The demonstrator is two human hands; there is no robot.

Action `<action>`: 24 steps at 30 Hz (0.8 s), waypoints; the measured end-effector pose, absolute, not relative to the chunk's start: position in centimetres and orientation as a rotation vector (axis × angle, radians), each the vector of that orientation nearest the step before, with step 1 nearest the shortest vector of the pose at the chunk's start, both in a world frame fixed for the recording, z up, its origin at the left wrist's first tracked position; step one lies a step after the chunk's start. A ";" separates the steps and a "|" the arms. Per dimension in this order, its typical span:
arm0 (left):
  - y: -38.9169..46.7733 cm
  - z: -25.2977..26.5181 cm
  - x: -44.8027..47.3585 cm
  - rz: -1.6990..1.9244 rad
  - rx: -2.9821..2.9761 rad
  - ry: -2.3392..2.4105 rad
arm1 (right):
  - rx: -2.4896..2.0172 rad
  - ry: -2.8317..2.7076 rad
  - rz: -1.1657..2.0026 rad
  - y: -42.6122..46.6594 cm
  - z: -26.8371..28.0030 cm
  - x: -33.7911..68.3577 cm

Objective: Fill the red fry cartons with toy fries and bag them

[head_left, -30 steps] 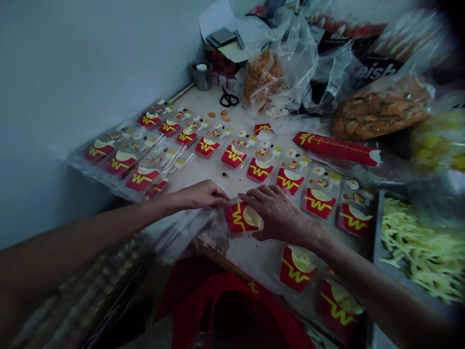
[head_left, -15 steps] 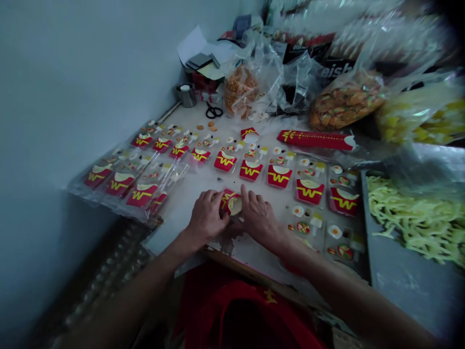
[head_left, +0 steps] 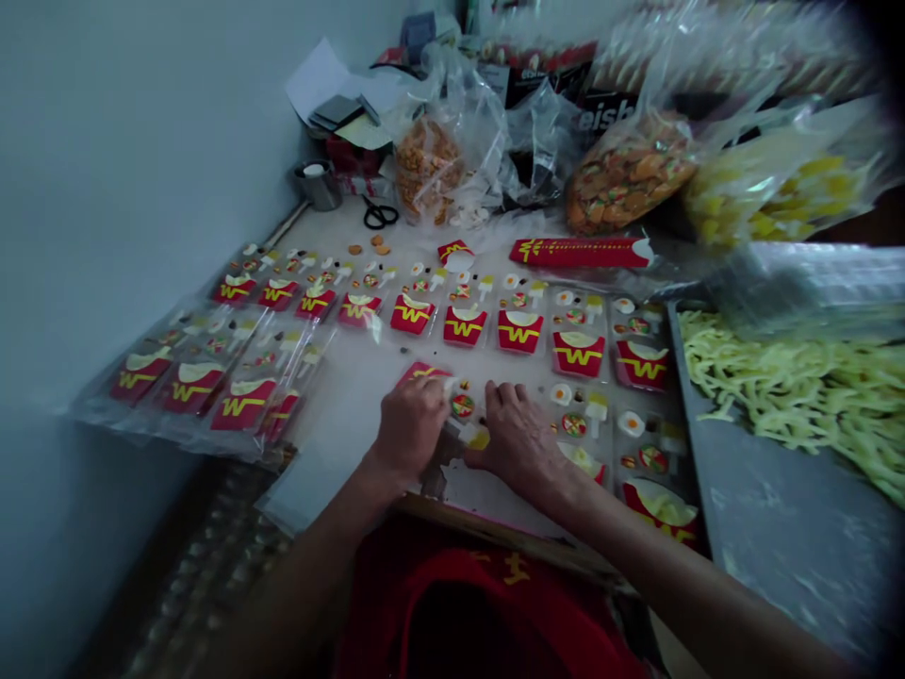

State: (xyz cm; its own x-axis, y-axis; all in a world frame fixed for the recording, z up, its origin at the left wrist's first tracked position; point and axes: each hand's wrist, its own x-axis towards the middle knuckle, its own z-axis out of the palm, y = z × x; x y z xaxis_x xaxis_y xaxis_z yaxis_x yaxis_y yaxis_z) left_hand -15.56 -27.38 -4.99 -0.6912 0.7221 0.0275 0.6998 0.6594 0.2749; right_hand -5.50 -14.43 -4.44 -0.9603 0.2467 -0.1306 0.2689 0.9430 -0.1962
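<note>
Between my hands, near the table's front edge, is a clear plastic tray [head_left: 478,407] of small toy-like food pieces. It shows a pizza disc [head_left: 463,405], a tiny burger [head_left: 465,385] and a yellow-ended ice-pop shape [head_left: 475,438]. A red fries carton [head_left: 424,372] at its far left end is partly covered by my fingers. My left hand [head_left: 414,424] is closed on the tray's left side, fingers curled. On the right side, my right hand [head_left: 519,434] grips the tray, its fingertips on the far side and its thumb near the front corner.
Similar trays with red cartons [head_left: 520,332] line the table behind and to the right. Bagged trays [head_left: 190,387] lie left. At right is a grey tray [head_left: 764,509] of pale strips. Scissors [head_left: 380,215], a metal cup [head_left: 320,186] and filled plastic bags [head_left: 629,174] stand behind.
The tray between my hands has turned: its red carton now points away from me, with the small pieces nearer. My left hand is more tightly curled. The whole view has shifted slightly.
</note>
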 end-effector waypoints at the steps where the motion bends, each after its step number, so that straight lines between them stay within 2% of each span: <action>1: -27.2 -5.0 -15.0 0.546 1.207 2.755 | 0.358 3.021 -0.362 -14.4 -4.1 -5.8; 4: -27.4 -4.7 -14.1 0.890 1.044 2.743 | 0.355 3.116 -0.584 -13.6 -3.4 -6.1; 6: -27.8 -4.4 -14.5 1.014 0.852 2.792 | 0.524 3.007 -1.047 -12.8 -3.6 -5.8; 9: -28.0 -4.1 -15.7 1.076 0.710 2.754 | 0.728 2.192 -1.949 -11.9 -4.7 -5.2; 12: -27.6 -4.4 -15.6 1.114 0.683 2.735 | 0.799 1.522 -2.359 -12.1 -5.7 -5.4; 15: -27.0 -4.8 -13.7 1.192 0.774 2.687 | 0.919 1.426 -2.448 -13.1 -6.3 -6.5; 19: -28.1 -4.4 -12.6 1.253 1.043 2.516 | 0.807 1.571 -2.369 -13.1 -5.8 -7.0; 21: -29.4 -3.3 -14.1 1.166 1.232 2.541 | 0.734 1.683 -2.279 -11.8 -5.0 -6.3; 24: -31.3 -0.8 -17.4 0.802 1.616 2.552 | 0.707 1.847 -2.088 -8.7 -4.1 -5.9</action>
State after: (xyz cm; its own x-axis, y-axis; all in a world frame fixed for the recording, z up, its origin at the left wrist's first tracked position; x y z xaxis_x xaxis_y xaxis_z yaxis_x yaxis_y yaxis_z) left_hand -17.39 -31.31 -0.83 -0.4651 0.8485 0.2525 0.8403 0.3335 0.4273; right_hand -5.89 -8.68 -4.06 -0.8462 0.1199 -0.5192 0.5007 -0.1542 -0.8518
